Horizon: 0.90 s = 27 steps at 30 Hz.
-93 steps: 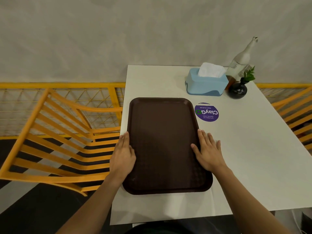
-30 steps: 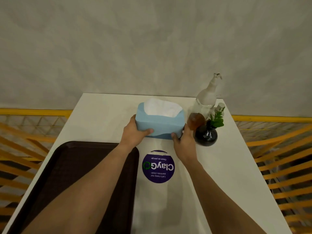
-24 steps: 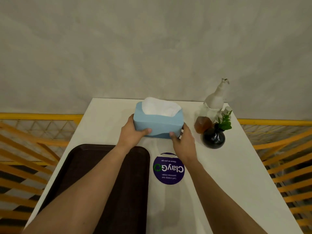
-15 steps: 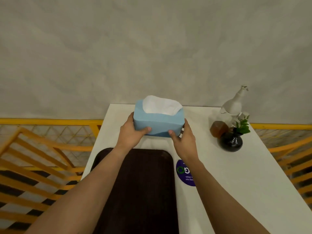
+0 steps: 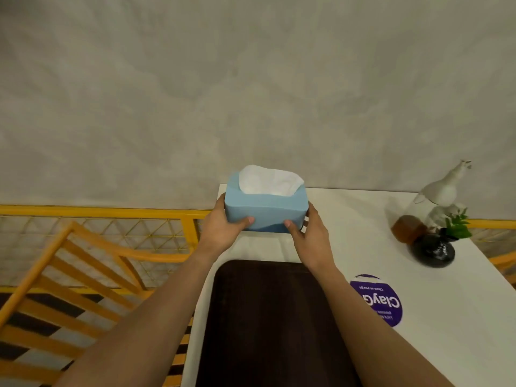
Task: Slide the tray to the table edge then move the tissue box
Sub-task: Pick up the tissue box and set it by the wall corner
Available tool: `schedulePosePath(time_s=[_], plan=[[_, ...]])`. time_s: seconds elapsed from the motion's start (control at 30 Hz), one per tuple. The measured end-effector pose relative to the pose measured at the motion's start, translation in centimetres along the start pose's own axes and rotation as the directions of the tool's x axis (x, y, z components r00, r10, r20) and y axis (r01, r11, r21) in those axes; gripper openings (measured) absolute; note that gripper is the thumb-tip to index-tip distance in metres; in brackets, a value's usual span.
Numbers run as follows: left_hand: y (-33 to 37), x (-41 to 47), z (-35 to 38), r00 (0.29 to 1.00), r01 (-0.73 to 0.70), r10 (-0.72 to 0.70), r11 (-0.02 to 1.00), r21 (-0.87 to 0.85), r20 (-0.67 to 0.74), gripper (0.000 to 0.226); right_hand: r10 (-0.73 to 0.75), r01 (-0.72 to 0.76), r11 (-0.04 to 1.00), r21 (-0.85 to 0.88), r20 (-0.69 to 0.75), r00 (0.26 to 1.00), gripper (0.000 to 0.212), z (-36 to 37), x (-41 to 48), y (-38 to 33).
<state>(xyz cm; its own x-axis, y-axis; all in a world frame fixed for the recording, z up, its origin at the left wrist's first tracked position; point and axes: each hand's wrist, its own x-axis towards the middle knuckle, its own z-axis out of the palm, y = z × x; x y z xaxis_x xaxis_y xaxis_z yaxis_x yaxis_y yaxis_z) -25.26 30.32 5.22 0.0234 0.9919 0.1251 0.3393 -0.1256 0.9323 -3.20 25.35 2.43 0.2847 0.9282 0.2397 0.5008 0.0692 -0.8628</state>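
Note:
A light blue tissue box (image 5: 265, 212) with white tissue sticking out of its top is held between both hands near the far left corner of the white table (image 5: 435, 344). My left hand (image 5: 223, 230) grips its left end and my right hand (image 5: 310, 238) grips its right end. The box looks slightly lifted off the table, beyond the far end of the tray. The dark brown tray (image 5: 273, 325) lies along the table's left edge, below my forearms, and its near end runs out of view.
A round black vase with a green sprig (image 5: 434, 251), a jar of brown liquid (image 5: 407, 229) and a white bottle (image 5: 444, 188) stand at the table's far right. A purple round sticker (image 5: 377, 300) lies right of the tray. Yellow chairs and a railing (image 5: 92, 212) flank the table; a grey wall stands behind.
Both hands took the tissue box from beside the vase and carried it left to the far left corner, beyond the tray. The camera view swung left with it.

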Motion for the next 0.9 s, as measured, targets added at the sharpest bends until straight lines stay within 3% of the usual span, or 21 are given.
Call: schedulePosePath(time_s=[0.33, 0.53, 0.9], plan=[[-4.9, 7.2, -1.2, 0.998, 0.050, -0.050, 0.999, -0.001, 0.036, 0.078, 0.023, -0.020, 0.999, -0.036, 0.084, 0.996, 0.065, 5.0, 5.8, 0.8], [-10.1, 12.4, 0.6, 0.996, 0.089, -0.089, 0.996, -0.002, 0.022, 0.080, 0.067, -0.060, 0.996, -0.060, 0.114, 0.991, 0.066, 9.3, 10.5, 4.8], [-9.3, 13.9, 0.6, 0.998, 0.045, -0.046, 0.999, 0.019, 0.042, 0.084, 0.063, -0.056, 0.997, -0.057, 0.115, 0.991, 0.067, 8.9, 12.1, 4.8]])
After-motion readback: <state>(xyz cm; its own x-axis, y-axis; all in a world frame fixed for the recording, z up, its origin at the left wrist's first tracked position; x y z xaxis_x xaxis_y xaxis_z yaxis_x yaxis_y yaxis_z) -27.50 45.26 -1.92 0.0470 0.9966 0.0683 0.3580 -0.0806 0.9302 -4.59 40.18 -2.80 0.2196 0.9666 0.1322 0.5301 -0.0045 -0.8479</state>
